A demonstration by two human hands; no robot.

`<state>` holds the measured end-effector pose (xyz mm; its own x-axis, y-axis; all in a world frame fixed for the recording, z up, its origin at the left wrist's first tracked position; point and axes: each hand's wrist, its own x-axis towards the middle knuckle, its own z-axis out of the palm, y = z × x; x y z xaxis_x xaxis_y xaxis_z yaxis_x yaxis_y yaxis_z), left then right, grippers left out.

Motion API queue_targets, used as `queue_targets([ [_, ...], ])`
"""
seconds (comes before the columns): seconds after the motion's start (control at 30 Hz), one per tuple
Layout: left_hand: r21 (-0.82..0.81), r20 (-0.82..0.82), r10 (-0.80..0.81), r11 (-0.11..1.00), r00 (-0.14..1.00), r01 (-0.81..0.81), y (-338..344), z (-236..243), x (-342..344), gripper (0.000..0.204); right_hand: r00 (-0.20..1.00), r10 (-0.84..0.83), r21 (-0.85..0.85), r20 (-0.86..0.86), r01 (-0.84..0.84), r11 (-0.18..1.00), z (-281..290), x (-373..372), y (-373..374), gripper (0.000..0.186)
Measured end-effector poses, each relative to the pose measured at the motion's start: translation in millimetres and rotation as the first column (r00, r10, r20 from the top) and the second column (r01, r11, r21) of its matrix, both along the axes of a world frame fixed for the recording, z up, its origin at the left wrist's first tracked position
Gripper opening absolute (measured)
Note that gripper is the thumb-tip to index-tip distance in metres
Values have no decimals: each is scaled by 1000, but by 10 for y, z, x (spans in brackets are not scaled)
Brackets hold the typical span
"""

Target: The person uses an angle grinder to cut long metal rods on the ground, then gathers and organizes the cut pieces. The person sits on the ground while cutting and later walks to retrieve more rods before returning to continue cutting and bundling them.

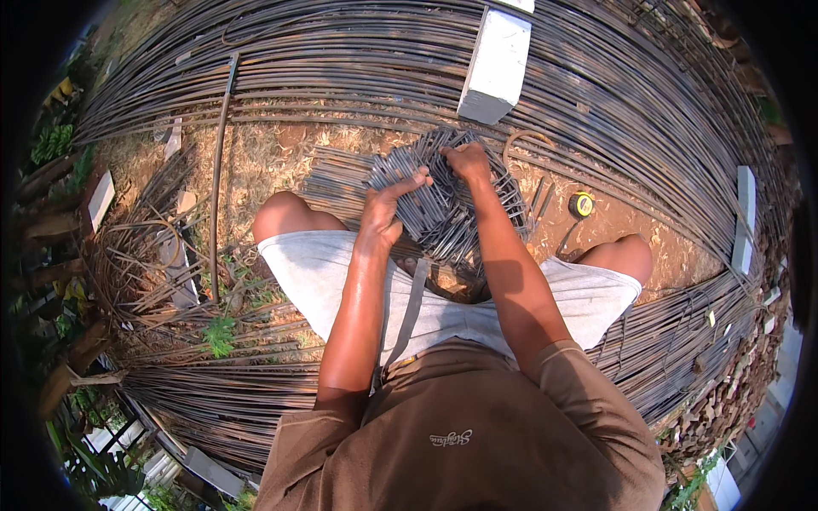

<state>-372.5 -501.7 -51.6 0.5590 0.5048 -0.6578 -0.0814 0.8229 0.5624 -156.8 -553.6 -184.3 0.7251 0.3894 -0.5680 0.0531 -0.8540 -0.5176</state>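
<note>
A tangled heap of dark bent steel stirrups (447,209) lies between my folded legs. Against its left side is my left hand (385,204), closed around a row of stirrups; the thumb reaches across them and the other fingers are mostly hidden. At the heap's far edge, my right hand (467,162) has its fingers pinched on a stirrup. To the left of the heap, straight cut rods (336,181) lie side by side on the ground. A grey strap (411,308) hangs down over my lap.
Long rebar (341,72) stretches across the far side, with a white block (497,64) on top. A yellow-and-black tape measure (581,205) lies on the soil at right. One upright-looking bar (222,170) and scrap rods (141,281) are at left. More rebar (230,396) runs behind me.
</note>
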Motion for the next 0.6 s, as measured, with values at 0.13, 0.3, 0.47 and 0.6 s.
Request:
queue_targets([
  [0.13, -11, 19, 49, 999, 999, -48, 15, -88, -112, 43, 922, -226, 233, -314, 306, 923, -22, -93, -241, 42],
  [0.3, 21, 42, 52, 998, 998, -53, -3, 41, -107, 44, 871, -88, 621, -483, 412, 667, 738, -313, -1132, 18],
  [0.47, -26, 62, 3, 1000, 998, -1, 24, 7, -75, 51, 949, -91, 662, -302, 278, 696, 1283, -333, -1364, 18],
  [0.6, -37, 76, -7, 999, 997, 10, 1, 54, -43, 49, 952, -20, 623, 306, -184, 760, 1608, 151, -1400, 12],
])
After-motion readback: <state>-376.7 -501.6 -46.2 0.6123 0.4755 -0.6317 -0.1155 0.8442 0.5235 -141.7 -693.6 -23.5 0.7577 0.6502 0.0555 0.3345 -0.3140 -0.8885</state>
